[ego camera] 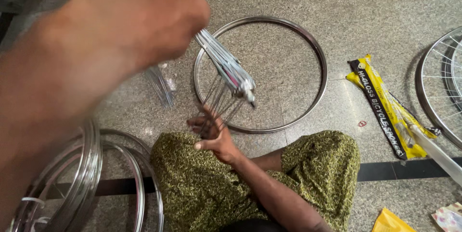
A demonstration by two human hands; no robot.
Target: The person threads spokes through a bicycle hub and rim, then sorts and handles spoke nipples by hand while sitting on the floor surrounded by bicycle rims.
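Note:
My left hand (130, 20) is raised close to the camera, blurred, and closed on the top of a bundle of silver bicycle spokes (228, 68). The bundle slants down to the right, above a bare metal wheel rim (262, 19) lying flat on the stone floor. My right hand (214, 138) sits lower, over my knee, with its fingers pinching the ends of several thin spokes (216, 102) that fan out from the bundle's lower end. My legs, in green patterned cloth (202, 188), are folded under both hands.
Several bare rims (89, 169) are stacked at the lower left. More loose spokes (161, 85) lie on the floor left of the flat rim. A yellow and black spoke packet (385, 107) lies at the right, beside a spoked wheel (440, 83). Another yellow packet (390, 222) is at the bottom.

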